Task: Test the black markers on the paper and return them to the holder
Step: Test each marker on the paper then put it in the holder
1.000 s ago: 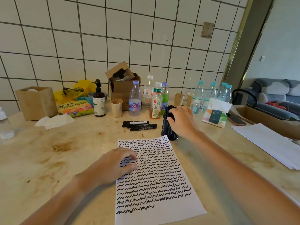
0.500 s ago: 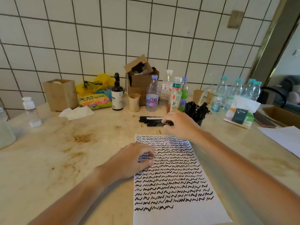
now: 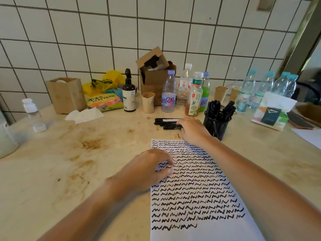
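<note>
Several loose markers [image 3: 166,122] lie side by side on the table [image 3: 52,171], just left of the holder [image 3: 217,126], which already contains many markers. The right hand [image 3: 192,130] covers their near ends, fingers curled over one marker, apparently to lift it. The left hand [image 3: 147,169] rests on the paper [image 3: 199,197], fingers loosely bent, steadying the sheet for testing.

Left hand [image 3: 147,168]: lying palm down, fingers loosely curled, fingertips pressing down.
Right hand [image 3: 192,129]: reaching forward, palm down, fingers curling over something, grip hidden.
Forearms: both extending forward, bare.
</note>
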